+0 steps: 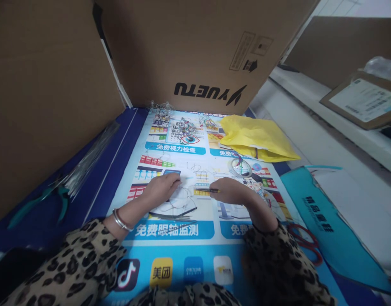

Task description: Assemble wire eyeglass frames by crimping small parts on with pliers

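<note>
My left hand (165,187) is closed in a pinch over the printed sheet (195,250). A thin wire (191,196) curves away from its fingertips, partly too fine to follow. My right hand (229,190) is closed around slim pointed tweezers (205,190), whose tips point left toward my left hand. The two hands are apart. Between and below them lie dark thin strips (173,216) on the sheet. Short bent wire pieces (197,168) are scattered just beyond. A round clear dish (241,168) with coloured threads sits behind my right hand.
Tangled wire pieces (184,129) lie at the back before a cardboard box (195,51). A yellow bag (259,136) is at the back right. Red-handled scissors (305,242) and a teal packet (323,216) lie right; teal-handled pliers (63,202) and a bundle of straight wires (90,159) lie left.
</note>
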Tool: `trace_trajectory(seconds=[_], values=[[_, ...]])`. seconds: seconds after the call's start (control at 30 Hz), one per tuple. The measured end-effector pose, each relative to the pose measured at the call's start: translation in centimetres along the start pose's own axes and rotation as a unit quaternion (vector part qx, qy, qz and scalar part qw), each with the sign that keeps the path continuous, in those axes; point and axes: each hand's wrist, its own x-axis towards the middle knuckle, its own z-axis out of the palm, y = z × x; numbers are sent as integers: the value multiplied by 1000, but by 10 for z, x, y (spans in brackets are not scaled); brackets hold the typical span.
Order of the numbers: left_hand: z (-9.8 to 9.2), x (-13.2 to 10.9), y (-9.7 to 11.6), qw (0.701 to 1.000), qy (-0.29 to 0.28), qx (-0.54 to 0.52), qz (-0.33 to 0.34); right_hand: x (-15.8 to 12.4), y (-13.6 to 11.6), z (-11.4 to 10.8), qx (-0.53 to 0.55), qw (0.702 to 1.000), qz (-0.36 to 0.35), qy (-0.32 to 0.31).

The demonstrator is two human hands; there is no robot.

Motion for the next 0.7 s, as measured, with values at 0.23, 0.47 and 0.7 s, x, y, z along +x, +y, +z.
trace_trajectory(seconds=[0.23, 0.47, 0.7], values=[[1, 0, -1, 1000, -7, -4, -2, 2, 6, 1, 38, 999, -23, 6], [3, -1, -2, 1000, -9, -3, -2, 2, 6, 1, 45, 999, -26, 3], [2, 0, -3, 999, 31, -25, 18, 5, -9, 3, 3, 999, 22, 32]])
